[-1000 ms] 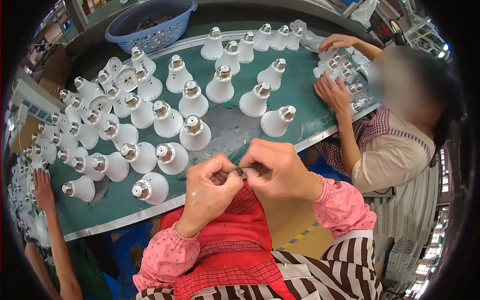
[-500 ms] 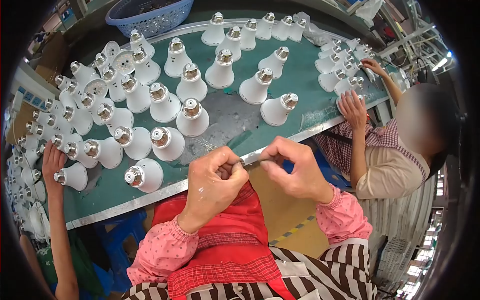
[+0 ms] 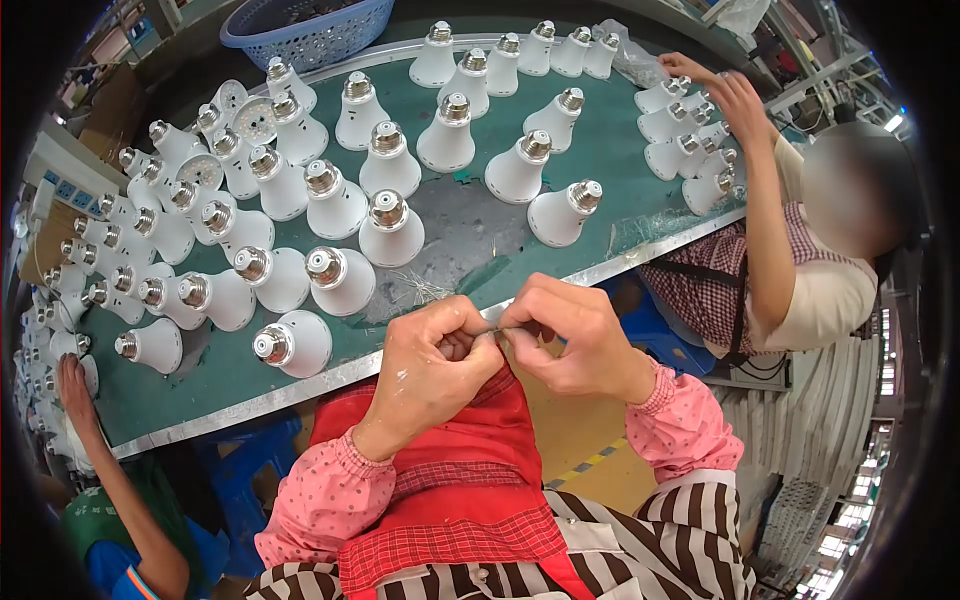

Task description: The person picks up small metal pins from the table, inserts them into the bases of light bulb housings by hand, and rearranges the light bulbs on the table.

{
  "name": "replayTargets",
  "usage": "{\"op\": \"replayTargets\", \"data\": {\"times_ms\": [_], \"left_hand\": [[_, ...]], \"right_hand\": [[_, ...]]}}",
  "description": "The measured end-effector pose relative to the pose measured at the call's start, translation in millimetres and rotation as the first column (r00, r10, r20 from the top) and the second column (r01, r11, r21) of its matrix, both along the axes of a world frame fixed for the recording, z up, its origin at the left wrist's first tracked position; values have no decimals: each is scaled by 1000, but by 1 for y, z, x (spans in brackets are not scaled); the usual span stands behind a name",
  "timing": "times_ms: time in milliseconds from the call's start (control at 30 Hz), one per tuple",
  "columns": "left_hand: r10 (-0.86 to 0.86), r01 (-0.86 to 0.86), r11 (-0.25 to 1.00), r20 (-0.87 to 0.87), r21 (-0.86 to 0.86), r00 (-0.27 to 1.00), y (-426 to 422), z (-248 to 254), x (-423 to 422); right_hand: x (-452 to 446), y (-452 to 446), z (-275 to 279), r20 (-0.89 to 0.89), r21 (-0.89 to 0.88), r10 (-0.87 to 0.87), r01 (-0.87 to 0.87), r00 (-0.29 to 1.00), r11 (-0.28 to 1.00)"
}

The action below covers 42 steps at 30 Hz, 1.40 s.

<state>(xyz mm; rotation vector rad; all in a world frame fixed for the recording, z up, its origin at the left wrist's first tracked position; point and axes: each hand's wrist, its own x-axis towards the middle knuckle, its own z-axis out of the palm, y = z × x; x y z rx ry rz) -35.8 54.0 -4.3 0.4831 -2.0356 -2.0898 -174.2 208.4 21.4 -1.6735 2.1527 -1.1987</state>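
My left hand (image 3: 432,362) and my right hand (image 3: 578,335) meet fingertip to fingertip just in front of the table's metal edge. Both are closed in a pinch. Something thin and tiny lies between the fingertips, too small to name. Behind my left hand, a small heap of thin wire-like pieces (image 3: 418,288) rests on the green table (image 3: 450,222). Close by stand white bulbs with silver screw caps, among them an upright bulb (image 3: 392,240), a leaning bulb (image 3: 345,284) and one tilted toward me (image 3: 303,343).
Many more bulbs crowd the table's left side, some showing open LED discs (image 3: 254,120). A blue basket (image 3: 310,38) stands at the back. On the right a co-worker's hand (image 3: 742,108) is near grouped bulbs (image 3: 665,125); another person's hand (image 3: 76,392) is at the left edge.
My right hand has moved left, closing the gap to my left hand. The right co-worker's hands have moved toward the table's back; the left person's hand has shifted down and left.
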Motion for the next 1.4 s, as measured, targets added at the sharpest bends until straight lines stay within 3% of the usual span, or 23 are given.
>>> {"op": "replayTargets", "data": {"times_ms": [167,267,367,600,700,800,900,1000,1067,1133,1233,1400], "left_hand": [[82,-72,972,-36,225,996,-1,-6,-4],[51,-40,970,-37,241,998,3,-9,-7],[23,-11,975,-49,220,999,9,-9,-9],[32,-21,985,-59,173,998,12,-2,-12],[38,-25,986,-74,167,997,16,-5,-17],[44,-37,994,-75,99,996,18,-7,-26],[43,-41,999,-87,31,995,17,-4,-35],[21,-10,993,-90,119,996,11,-8,-38],[-30,45,961,-61,272,998,8,-10,-38],[-65,84,947,-73,309,995,7,-12,-38],[-100,121,933,-77,339,992,7,-12,-39],[-117,135,929,-73,344,990,6,-10,-39]], "right_hand": [[-10,18,14,374,159,-123,67,919,985],[4,14,10,153,119,-140,122,978,985],[9,10,-1,216,5,-136,138,967,990],[6,7,-7,136,-51,-100,108,986,993],[3,7,-5,-44,-64,-95,92,995,994],[-5,2,-5,-549,-81,-104,71,830,994],[-13,2,2,-623,-4,-42,50,781,999],[-16,7,5,-215,-84,-122,106,969,991],[-16,13,7,77,-42,-166,169,983,985],[-17,16,-1,317,-45,-169,193,933,980],[-19,16,-9,289,-104,-129,165,948,981],[-13,13,-9,219,-53,-172,187,960,981]]}}
